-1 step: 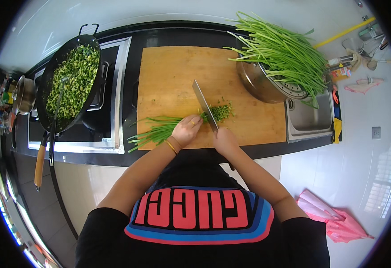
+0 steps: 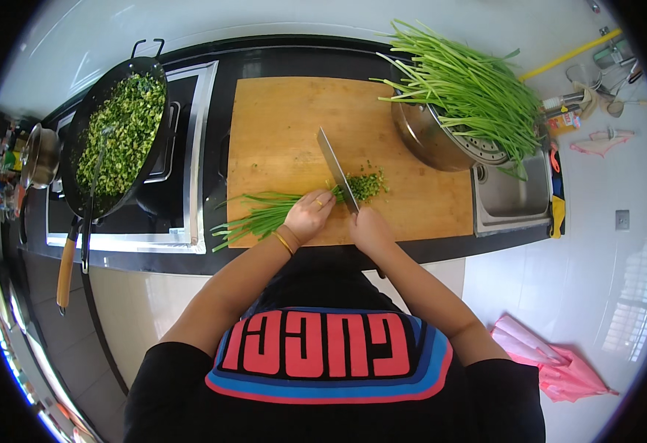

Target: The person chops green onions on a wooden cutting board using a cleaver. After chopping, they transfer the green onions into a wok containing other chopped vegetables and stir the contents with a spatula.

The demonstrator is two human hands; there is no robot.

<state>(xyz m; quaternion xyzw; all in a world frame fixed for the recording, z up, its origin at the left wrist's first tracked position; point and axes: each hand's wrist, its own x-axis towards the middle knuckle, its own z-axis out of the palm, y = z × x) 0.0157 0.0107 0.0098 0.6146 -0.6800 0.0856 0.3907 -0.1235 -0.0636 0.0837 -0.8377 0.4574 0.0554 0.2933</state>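
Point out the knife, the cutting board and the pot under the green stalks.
Knife (image 2: 337, 168): head view, middle of the blade.
Cutting board (image 2: 286, 133): head view, bare wood left of the blade.
Pot (image 2: 421, 140): head view, its outer side wall.

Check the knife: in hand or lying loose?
In hand: right hand grips the knife, blade between long greens and chopped bits.

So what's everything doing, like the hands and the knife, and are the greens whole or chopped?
Left hand: closed over the green stalks
Right hand: gripping the knife
Knife: blade across the bunch
Green stalks: partly cut
Chopped bits: loose on the board
Wok: uncovered, holding chopped greens
Pot: heaped with long stalks
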